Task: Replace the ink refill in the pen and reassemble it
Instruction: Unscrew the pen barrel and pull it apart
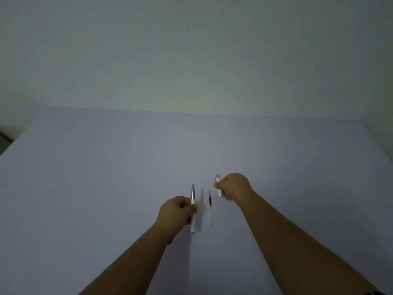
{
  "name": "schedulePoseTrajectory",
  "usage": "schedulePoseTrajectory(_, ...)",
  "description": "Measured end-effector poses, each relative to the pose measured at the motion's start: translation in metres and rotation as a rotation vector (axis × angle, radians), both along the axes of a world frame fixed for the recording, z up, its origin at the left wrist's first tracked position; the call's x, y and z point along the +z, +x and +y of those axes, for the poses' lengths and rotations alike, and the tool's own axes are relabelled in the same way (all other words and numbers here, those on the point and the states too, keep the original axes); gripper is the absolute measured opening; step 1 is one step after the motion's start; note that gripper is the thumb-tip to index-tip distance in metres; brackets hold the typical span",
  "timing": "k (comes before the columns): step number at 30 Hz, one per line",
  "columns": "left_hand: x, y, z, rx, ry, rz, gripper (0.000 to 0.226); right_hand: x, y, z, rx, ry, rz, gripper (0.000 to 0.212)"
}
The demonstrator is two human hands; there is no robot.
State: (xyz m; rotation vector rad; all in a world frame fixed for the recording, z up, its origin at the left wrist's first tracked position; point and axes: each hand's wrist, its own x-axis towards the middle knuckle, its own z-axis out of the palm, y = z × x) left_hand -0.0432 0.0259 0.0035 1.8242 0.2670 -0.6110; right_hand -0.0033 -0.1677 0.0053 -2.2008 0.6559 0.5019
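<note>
Scene: a person's two bare arms reach over a plain pale table (106, 188) under dim light, with a blank wall at the far side.
Left hand: the left hand (177, 211) grasps the barrel (192, 209), a white tube with a silver tip pointing far, fingers curled round its middle; it seems lifted just off the table, a shadow lying to its right.
Right hand: the right hand (234, 185) pinches the cap (218, 185), a short white-and-silver piece, between thumb and fingers; it is blurred, so whether it is touching the table cannot be told.
Refill: the refill (210, 207) lies loose on the table between the hands, near the barrel but apart from it, dark ink and tip at the far end, a yellow band mid-way, clear tube at the near end.
Step in hand: the pen is apart, in two pieces. Whether this refill is the old one or the new cannot be told.
Next move: probably the right hand must put down the cap, then pick up the thin refill and line it up with the barrel's open end; a fine pinch and a steady barrel are called for.
</note>
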Motion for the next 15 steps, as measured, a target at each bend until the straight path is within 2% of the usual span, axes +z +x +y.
schedulePoseTrajectory(2,-0.002,0.0,0.002,0.003,-0.005,0.007,0.009,-0.018,-0.012,-0.001,0.004,-0.143,0.037,0.029)
schedulePoseTrajectory(6,-0.007,-0.001,0.001,-0.009,-0.013,0.016,0.009,-0.037,-0.024,-0.003,-0.019,-0.241,0.039,0.037)
schedulePoseTrajectory(15,-0.006,-0.001,-0.005,-0.017,-0.005,-0.003,0.011,-0.045,-0.031,0.01,-0.099,-0.177,0.021,0.045)
